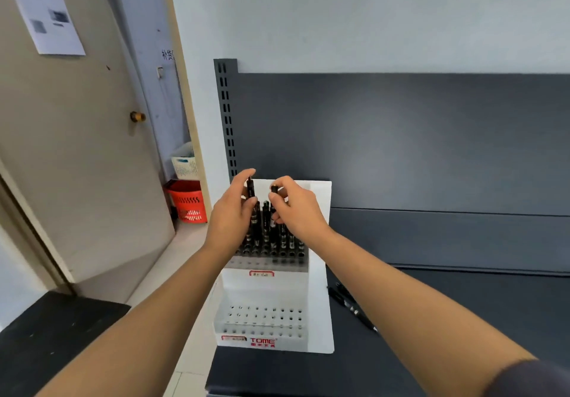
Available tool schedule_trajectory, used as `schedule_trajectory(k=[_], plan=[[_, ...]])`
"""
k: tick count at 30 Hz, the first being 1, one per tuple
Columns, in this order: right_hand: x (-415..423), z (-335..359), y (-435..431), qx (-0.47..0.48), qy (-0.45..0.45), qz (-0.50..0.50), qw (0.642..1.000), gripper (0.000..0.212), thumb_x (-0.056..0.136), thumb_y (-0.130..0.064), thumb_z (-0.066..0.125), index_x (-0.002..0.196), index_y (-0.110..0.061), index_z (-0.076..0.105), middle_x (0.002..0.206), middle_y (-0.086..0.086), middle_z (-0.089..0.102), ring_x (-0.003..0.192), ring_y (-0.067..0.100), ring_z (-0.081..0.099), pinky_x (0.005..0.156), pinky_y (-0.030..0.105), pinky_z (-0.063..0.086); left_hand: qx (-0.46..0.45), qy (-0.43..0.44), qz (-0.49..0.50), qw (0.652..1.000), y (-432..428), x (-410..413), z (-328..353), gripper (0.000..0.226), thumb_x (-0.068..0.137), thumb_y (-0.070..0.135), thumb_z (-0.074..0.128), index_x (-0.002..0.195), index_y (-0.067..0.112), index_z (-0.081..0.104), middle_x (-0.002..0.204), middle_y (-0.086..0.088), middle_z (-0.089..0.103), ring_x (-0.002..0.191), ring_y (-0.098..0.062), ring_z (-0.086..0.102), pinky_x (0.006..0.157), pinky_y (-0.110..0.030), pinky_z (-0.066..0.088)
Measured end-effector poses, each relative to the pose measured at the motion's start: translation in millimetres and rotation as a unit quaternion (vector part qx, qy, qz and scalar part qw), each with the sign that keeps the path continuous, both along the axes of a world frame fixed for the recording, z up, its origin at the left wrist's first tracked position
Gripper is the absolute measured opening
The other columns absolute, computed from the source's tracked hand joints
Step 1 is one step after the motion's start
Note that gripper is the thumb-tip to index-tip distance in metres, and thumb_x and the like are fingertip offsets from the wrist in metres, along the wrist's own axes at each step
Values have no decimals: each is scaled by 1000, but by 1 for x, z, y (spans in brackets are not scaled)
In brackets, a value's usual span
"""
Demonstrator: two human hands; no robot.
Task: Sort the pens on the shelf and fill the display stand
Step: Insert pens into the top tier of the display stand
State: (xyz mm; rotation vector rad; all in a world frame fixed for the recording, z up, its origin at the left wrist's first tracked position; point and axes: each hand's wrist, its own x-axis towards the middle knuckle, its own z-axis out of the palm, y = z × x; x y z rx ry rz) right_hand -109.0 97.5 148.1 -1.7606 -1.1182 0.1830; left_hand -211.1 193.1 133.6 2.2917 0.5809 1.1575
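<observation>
The left hand (232, 211) grips a black pen (250, 187) upright between thumb and fingers. The right hand (297, 208) pinches a second black pen (273, 199) just beside it. Both are over the upper tier's row of black pens (271, 242) in the white display stand (265, 288), which is printed "TOME" in red. The stand sits on the dark shelf (447, 304), with loose pens (351, 305) to its right. The wall writing (168, 55) starts "补货".

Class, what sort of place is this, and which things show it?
Probably a stationery shop or its stockroom: a dark slotted shop shelf, a white display stand holding black pens, and a red shopping basket.
</observation>
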Motion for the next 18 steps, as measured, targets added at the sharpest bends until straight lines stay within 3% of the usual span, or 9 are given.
schedule_trajectory(k=[7,11,18], plan=[[-5,-8,13,-3,-11,-24,1000,5,97,-24,50,102,-23,51,78,-5,60,64,15,67,75,41,57,11,20,-30,999,18,0,-13,48,92,8,54,135,24,41,82,2,53,61,-7,49,64,-24,37],[-8,-10,17,-30,-75,-37,996,16,97,-27,48,110,-19,52,90,2,66,76,21,66,77,42,55,12,26,-44,999,22,1,-18,47,93,9,53,135,24,40,105,-12,62,84,-27,60,72,-27,42],[-12,-9,18,-30,-170,-56,983,23,96,-28,49,117,-19,54,97,0,68,82,20,63,74,36,52,8,40,-56,998,21,0,-22,44,94,10,51,133,25,41,116,-1,60,96,-21,61,82,-35,51]])
